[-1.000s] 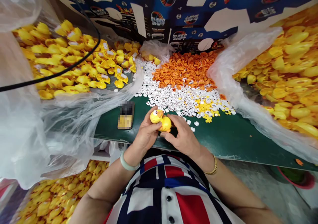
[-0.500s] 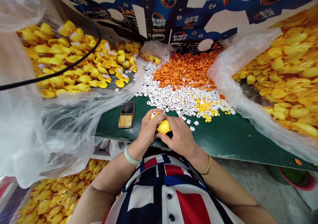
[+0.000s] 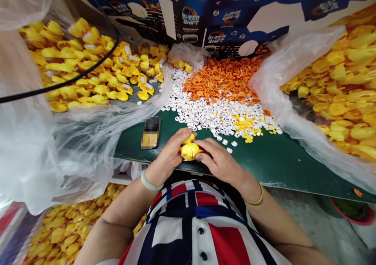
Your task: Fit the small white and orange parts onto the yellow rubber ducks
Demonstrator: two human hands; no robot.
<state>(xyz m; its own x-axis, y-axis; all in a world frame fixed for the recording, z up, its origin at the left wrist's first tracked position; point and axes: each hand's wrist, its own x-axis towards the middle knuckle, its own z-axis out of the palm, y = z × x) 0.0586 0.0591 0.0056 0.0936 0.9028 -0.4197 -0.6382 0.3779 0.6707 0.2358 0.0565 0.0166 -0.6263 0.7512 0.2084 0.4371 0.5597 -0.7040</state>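
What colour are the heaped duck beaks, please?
The beaks are orange, best seen in the head view.

A dark green surface [image 3: 264, 171] carries a broad heap of orange duck bills [image 3: 223, 81] toward its far end, and against that heap lies a wide drift of small round white pieces [image 3: 211, 116] with dark markings. Small yellow pieces [image 3: 247, 124] are mixed into the drift on its right side, and a few loose white ones [image 3: 234, 143] sit apart near the front. Left of these lies a flat rectangular object [image 3: 150, 132], blurred out. Clear plastic sheeting [image 3: 96, 132] lies over the left part of the surface, and more [image 3: 282, 100] lies along the right.
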